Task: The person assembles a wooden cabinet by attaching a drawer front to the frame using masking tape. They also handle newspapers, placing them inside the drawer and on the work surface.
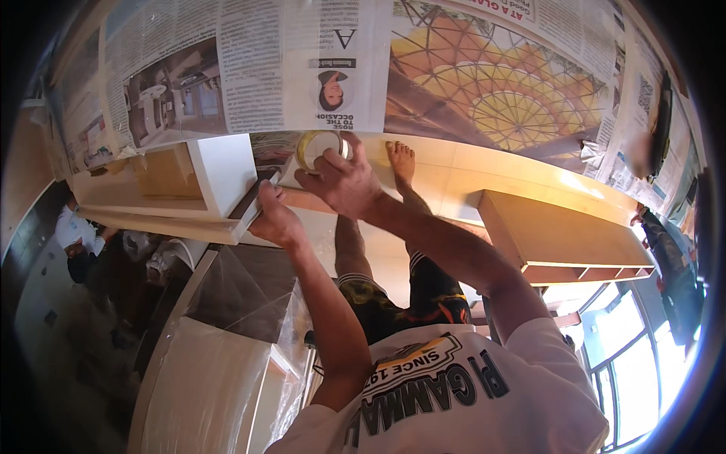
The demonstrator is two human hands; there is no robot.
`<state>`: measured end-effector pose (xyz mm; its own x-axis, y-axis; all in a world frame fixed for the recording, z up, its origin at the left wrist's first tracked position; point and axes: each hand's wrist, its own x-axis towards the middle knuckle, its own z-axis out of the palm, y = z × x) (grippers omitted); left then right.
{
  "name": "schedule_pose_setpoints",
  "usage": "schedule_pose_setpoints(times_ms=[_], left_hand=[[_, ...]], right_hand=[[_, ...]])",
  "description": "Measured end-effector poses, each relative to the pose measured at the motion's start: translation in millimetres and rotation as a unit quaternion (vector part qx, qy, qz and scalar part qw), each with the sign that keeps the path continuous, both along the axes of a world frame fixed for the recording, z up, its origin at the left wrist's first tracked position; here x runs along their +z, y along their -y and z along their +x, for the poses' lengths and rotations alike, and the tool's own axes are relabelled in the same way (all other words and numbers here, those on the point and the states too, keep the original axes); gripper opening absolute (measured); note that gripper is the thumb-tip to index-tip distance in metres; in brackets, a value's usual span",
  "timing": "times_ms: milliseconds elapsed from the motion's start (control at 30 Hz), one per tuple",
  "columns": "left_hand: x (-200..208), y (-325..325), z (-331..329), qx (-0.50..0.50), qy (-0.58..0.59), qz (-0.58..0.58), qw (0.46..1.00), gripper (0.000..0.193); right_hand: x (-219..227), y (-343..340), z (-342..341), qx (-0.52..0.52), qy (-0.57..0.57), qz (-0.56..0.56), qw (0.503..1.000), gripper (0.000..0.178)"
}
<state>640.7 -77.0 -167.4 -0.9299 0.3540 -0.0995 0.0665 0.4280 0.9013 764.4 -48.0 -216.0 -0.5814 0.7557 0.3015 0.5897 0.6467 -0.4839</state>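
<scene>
My right hand [345, 178] grips a roll of yellowish tape [304, 149], its fingers bent over the ring near the edge of the newspaper-covered surface. Just left of it and lower, my left hand [277, 218] has its fingers closed at the end of a narrow dark strip [247, 200] on the white cabinet [224, 172]. What lies between those fingers is too small to make out. The cabinet is open-fronted, with a pale wooden inside.
Taped newspaper sheets [333, 45] cover the surface ahead. A wooden shelf unit [563, 236] stands right; a plastic-wrapped cabinet [204, 378] stands lower left. One person [79, 234] is at far left, another [673, 265] at far right. My bare foot [401, 162] rests on pale wood.
</scene>
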Motion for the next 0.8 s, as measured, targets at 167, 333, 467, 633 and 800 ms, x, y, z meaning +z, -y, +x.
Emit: schedule_pose_setpoints(times_ms=[167,333,467,633,800], left_hand=[[-12,15,-12,-0.027,-0.022,-0.061,0.998,0.048],[-32,24,-1,-0.072,-0.126,-0.037,0.989,0.076],[-41,21,15,-0.045,-0.058,-0.072,0.995,0.087],[-72,-5,6,0.037,-0.152,-0.021,0.987,0.048],[-78,-7,-2,0.059,-0.203,0.031,0.977,0.033]], right_hand=[[-14,-41,-21,0.033,-0.043,0.062,0.997,0.032],[-28,-72,-46,0.143,-0.091,0.072,0.983,0.03],[-36,-81,-68,0.182,-0.162,0.07,0.967,0.023],[-46,-85,-77,0.226,-0.235,0.029,0.945,0.022],[-44,-97,-65,0.272,-0.197,-0.023,0.942,0.026]])
